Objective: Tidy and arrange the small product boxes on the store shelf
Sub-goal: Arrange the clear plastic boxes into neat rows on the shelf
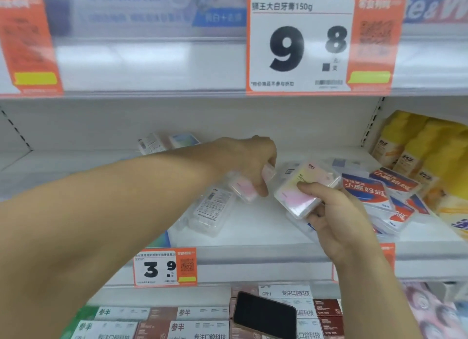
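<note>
My left hand (255, 161) reaches over the white shelf (253, 235) and grips a small pink clear-plastic box (244, 187) from above. My right hand (329, 212) holds a second pink-and-yellow box (301, 189) tilted up off the shelf, thumb on its face. A clear box lying label-side up (210, 207) rests on the shelf to the left of both. Two more small boxes (167, 141) lie at the back left. Red-and-blue boxes (374, 189) are heaped loosely at the right.
Yellow packs (417, 156) stand at the far right of the shelf. An orange 3.9 price tag (164, 268) hangs on the shelf edge and a large 9.8 tag (321, 42) above. A black phone (264, 313) lies on toothpaste boxes (177, 323) below.
</note>
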A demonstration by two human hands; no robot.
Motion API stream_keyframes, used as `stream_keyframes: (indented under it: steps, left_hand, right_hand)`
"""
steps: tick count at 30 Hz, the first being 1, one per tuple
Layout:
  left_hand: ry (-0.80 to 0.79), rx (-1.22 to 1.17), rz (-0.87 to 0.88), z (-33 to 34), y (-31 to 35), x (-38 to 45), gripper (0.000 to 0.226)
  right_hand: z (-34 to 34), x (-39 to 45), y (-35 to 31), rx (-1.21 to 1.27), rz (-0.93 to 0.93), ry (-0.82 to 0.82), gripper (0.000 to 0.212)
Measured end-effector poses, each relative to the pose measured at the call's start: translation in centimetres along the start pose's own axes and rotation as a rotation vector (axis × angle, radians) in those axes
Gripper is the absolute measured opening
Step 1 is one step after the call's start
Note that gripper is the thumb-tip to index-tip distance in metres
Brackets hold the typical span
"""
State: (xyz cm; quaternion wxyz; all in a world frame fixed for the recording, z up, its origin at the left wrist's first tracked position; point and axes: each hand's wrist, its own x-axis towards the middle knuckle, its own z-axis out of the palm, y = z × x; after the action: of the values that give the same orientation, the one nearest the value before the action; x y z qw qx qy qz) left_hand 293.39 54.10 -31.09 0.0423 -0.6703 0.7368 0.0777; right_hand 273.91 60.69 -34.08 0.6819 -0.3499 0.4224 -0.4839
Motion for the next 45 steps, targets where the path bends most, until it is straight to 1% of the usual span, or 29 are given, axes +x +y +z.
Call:
stream_keyframes:
  steps: [2, 6, 7, 9, 12, 17, 20, 22, 25, 30, 32, 34, 36, 39, 43, 45]
  left_hand:
    - [0.036, -0.097, 0.062, -0.9, -0.2, -1.2, 0.076]
    - [0.161, -0.353, 0.047, -3.0, -0.4, -4.8, 0.07]
    - [0.176, -0.373, 0.055, -3.4, -0.6, -5.8, 0.069]
    - [0.183, -0.337, 0.075, -3.9, -0.9, -7.9, 0.063]
    - [0.14, -0.239, 0.098, -3.6, -1.1, -10.8, 0.049]
    - [0.06, -0.108, 0.104, -1.6, -1.0, -13.0, 0.053]
    - [-0.014, -0.039, 0.109, -1.4, -1.4, -13.4, 0.054]
    - [-0.05, -0.018, 0.109, -1.5, -1.8, -13.5, 0.057]
    - [-0.036, -0.008, 0.1, -1.5, -2.3, -13.7, 0.054]
    - [0.019, 0.074, 0.093, 0.2, -2.9, -14.0, 0.049]
    - [0.023, 0.058, 0.092, 0.5, -3.1, -14.1, 0.048]
    - [-0.008, 0.002, 0.068, 0.0, -3.1, -14.2, 0.051]
    - [-0.089, -0.059, 0.017, -0.9, -3.1, -14.5, 0.058]
    - [-0.203, -0.115, -0.024, -1.7, -3.5, -14.9, 0.06]
    - [-0.248, -0.19, -0.013, -1.9, -4.5, -15.2, 0.058]
    - [-0.261, -0.235, -0.019, -1.8, -4.9, -15.4, 0.053]
  right_hand:
    - [0.0, -0.2, -0.2, 0.009, -0.018, 0.002, 0.034]
    - [0.1, -0.3, -0.2, 0.049, -0.015, 0.006, 0.038]
    - [0.2, -0.3, -0.2, 0.056, -0.005, -0.004, 0.037]
    - [0.3, -0.4, 0.0, 0.066, 0.013, -0.044, 0.032]
    - [0.4, -0.3, 0.2, 0.034, 0.014, -0.112, 0.027]
    - [1.5, -0.6, 0.7, -0.191, 0.002, -0.216, 0.037]
    - [1.9, -0.8, 0.9, -0.407, -0.015, -0.301, 0.02]
    - [2.3, -1.0, 1.0, -0.544, -0.021, -0.357, 0.022]
    - [2.7, -1.1, 1.1, -0.607, -0.006, -0.417, 0.023]
    - [3.3, -0.8, 1.6, -0.723, -0.042, -0.47, 0.027]
    - [3.5, -0.6, 1.9, -0.74, -0.034, -0.483, 0.028]
    - [3.8, -0.7, 2.0, -0.747, -0.026, -0.513, 0.031]
    - [3.9, -0.9, 1.8, -0.755, -0.013, -0.562, 0.037]
    - [4.0, -1.4, 1.4, -0.779, 0.008, -0.628, 0.053]
    - [4.2, -1.5, 1.3, -0.784, -0.042, -0.598, 0.057]
    - [4.2, -1.4, 1.4, -0.778, -0.044, -0.585, 0.052]
